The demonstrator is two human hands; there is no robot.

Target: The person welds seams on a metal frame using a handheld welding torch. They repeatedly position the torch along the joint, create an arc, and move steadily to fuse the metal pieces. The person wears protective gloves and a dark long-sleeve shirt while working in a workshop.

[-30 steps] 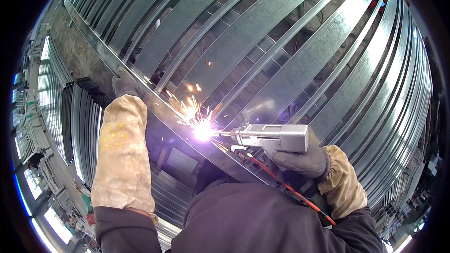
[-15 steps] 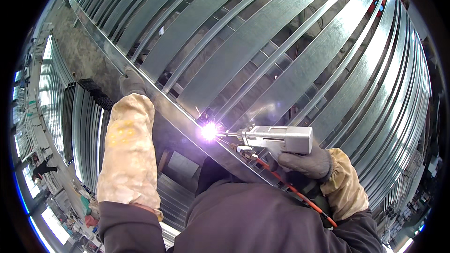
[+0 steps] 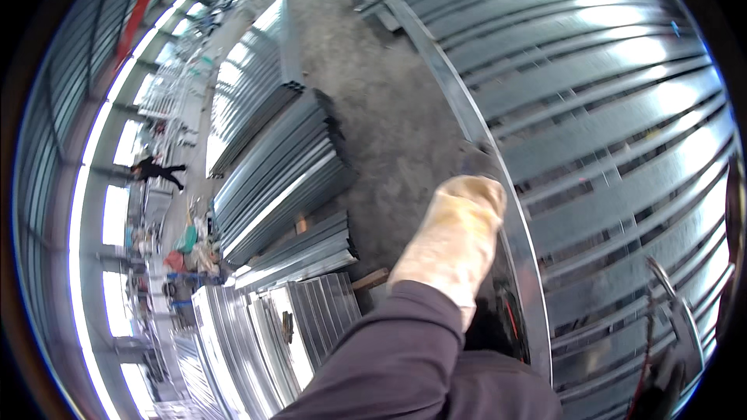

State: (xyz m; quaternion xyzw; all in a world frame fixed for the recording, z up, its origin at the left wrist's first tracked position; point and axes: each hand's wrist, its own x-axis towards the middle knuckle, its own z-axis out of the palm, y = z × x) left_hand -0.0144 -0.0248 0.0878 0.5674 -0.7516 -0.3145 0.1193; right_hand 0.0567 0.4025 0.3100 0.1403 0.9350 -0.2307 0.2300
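Observation:
My left hand (image 3: 479, 159), in a dark grey glove with a tan sleeve guard above it, is at the long metal side rail (image 3: 523, 245) of a large slatted frame. Motion smears its fingers, so their grip on the rail is unclear. At the lower right, my right hand (image 3: 666, 379) is closed around a silver handheld welding gun (image 3: 685, 328). The gun's tip lies over the metal slats (image 3: 599, 225), and no arc shows at it. Blur and the picture's dark rim hide much of this hand.
Stacks of corrugated metal sections (image 3: 284, 175) lie on the concrete floor (image 3: 373, 117) to the left. Bright metal panels (image 3: 257, 342) stand nearer me. Farther left, a person in dark clothes (image 3: 158, 171) is near the windowed wall. A short metal piece (image 3: 381, 15) juts beside the rail's far end.
The bright welding arc is gone. The gun has moved away from the rail to the lower right. My view has swung left, showing more floor and wall; my left hand is still at the rail.

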